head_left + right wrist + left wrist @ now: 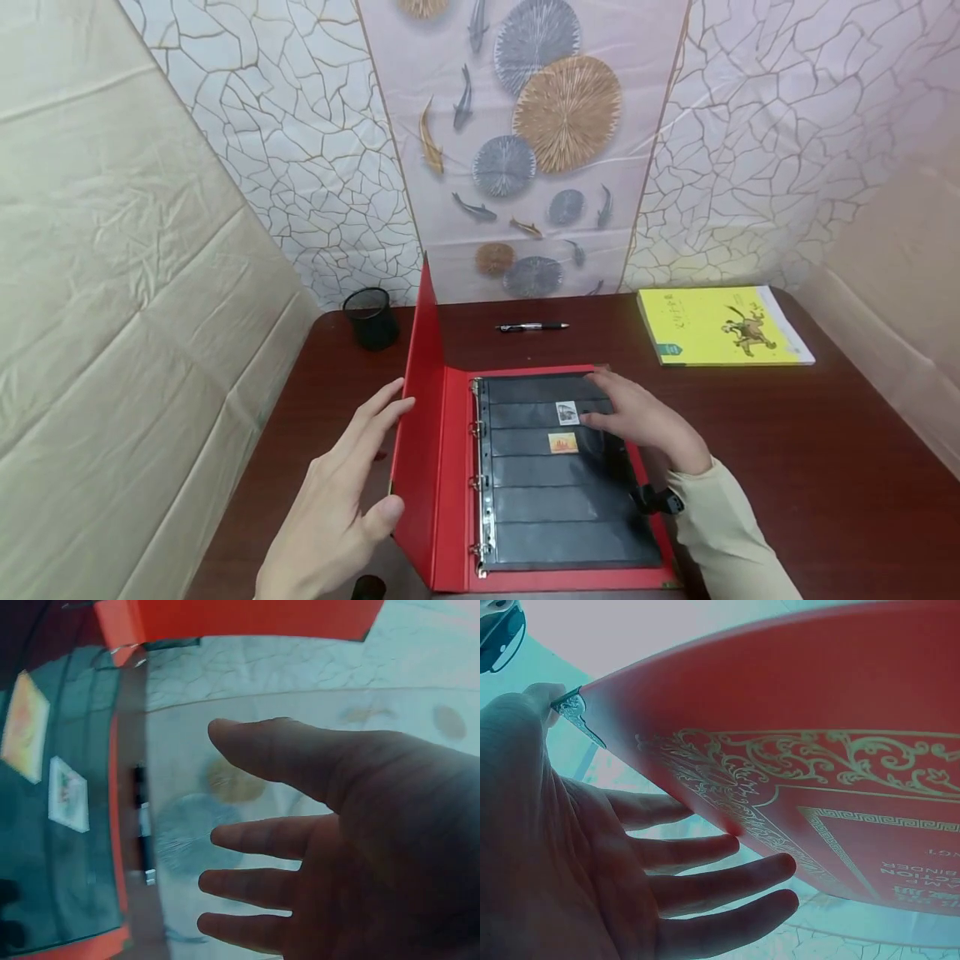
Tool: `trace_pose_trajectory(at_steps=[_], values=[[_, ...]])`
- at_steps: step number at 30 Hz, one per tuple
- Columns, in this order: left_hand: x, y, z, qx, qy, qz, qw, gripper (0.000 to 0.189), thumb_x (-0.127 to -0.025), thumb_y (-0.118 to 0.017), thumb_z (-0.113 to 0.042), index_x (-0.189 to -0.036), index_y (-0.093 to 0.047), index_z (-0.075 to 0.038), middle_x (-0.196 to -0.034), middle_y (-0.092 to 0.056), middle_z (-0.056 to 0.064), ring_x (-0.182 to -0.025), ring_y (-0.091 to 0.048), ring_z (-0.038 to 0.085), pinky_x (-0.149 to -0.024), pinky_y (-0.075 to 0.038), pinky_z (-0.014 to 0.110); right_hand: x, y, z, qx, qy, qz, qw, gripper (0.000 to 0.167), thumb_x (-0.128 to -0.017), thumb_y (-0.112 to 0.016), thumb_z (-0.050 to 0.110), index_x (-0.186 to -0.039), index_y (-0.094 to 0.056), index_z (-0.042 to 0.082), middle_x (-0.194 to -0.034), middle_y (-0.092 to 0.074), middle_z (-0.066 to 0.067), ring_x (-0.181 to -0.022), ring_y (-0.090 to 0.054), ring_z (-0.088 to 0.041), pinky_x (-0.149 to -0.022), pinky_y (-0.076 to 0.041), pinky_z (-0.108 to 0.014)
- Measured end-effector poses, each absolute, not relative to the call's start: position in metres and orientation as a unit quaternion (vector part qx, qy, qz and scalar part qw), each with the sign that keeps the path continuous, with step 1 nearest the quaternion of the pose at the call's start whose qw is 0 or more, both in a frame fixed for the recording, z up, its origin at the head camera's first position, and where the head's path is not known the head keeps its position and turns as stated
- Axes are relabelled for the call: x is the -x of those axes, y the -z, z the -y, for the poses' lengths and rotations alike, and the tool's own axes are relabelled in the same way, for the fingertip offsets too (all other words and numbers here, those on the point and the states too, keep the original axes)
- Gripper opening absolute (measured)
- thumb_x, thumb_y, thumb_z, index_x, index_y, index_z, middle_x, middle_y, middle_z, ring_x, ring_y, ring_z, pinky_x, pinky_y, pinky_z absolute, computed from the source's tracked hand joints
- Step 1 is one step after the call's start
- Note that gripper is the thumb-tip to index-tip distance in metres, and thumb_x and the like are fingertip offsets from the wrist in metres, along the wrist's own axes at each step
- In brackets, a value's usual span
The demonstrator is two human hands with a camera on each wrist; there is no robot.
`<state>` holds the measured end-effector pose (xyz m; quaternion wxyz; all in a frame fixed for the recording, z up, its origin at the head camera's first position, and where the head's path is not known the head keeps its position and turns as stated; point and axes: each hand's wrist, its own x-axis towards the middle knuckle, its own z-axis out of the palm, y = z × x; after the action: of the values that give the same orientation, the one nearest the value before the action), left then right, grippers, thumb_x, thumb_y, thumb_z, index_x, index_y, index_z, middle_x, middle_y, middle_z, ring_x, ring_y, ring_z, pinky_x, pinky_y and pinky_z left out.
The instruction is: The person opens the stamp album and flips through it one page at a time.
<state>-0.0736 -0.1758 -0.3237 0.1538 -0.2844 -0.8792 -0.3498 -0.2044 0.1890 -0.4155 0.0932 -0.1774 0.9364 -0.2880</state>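
A red stamp binder point(423, 450) lies on the table with its front cover standing upright and its ring spine showing. In the left wrist view the outer cover point(870, 690) has gold scrollwork and lettering. My left hand point(330, 500) is at the cover's free edge, fingers extended along its outer side and thumb near the lower corner. Inside lies a black pocket page point(540, 504) with two stamps, a grey-white stamp point(567, 413) above an orange-yellow stamp point(563, 442). Over the page's upper right is my right hand point(645, 421), fingers spread, holding nothing.
Behind the binder a black pen point(532, 327) lies on the dark wooden table point(787, 433). A black mesh pen holder point(372, 319) stands back left, a yellow book point(723, 325) lies back right. Patterned cloth hangs behind the table.
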Motion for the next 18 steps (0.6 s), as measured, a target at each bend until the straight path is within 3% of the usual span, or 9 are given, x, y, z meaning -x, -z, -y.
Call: trace_pose_trajectory(at_steps=[5,9,15,18], values=[[0.069,0.325,0.181,0.281,0.358,0.876,0.161,0.066,-0.092,-0.059,-0.031,-0.153,-0.042,-0.013,-0.159,-0.036,0.001,-0.106,-0.063,0.012,-0.074,-0.059,0.032,0.216,0.431,-0.193,0.194,0.3,-0.927,0.115,0.068,-0.092,-0.076,0.021,-0.142,-0.046,-0.012,-0.144,-0.047,-0.032,-0.13,-0.047,-0.047,-0.104,-0.04,-0.061],[0.063,0.325,0.186,0.274,0.369,0.874,0.156,0.07,-0.089,-0.061,-0.027,-0.154,-0.04,-0.014,-0.159,-0.035,0.0,-0.1,-0.065,0.011,-0.069,-0.058,0.029,0.221,0.44,-0.195,0.189,0.297,-0.928,0.123,0.069,-0.091,-0.077,0.021,-0.143,-0.045,-0.011,-0.145,-0.046,-0.032,-0.131,-0.046,-0.047,-0.105,-0.04,-0.06],[0.059,0.324,0.193,0.284,0.393,0.858,0.171,0.073,-0.086,-0.068,-0.02,-0.153,-0.041,-0.009,-0.159,-0.035,0.005,-0.108,-0.063,0.017,-0.072,-0.058,0.028,0.225,0.45,-0.198,0.173,0.288,-0.933,0.128,0.076,-0.086,-0.081,0.022,-0.143,-0.045,-0.013,-0.146,-0.043,-0.035,-0.133,-0.042,-0.05,-0.105,-0.039,-0.061],[0.056,0.324,0.194,0.256,0.397,0.863,0.18,0.078,-0.082,-0.075,-0.016,-0.152,-0.043,-0.01,-0.159,-0.036,0.002,-0.113,-0.059,0.016,-0.073,-0.058,0.029,0.228,0.454,-0.198,0.165,0.284,-0.935,0.133,0.078,-0.084,-0.083,0.024,-0.142,-0.046,-0.012,-0.146,-0.042,-0.035,-0.133,-0.041,-0.05,-0.105,-0.039,-0.062]])
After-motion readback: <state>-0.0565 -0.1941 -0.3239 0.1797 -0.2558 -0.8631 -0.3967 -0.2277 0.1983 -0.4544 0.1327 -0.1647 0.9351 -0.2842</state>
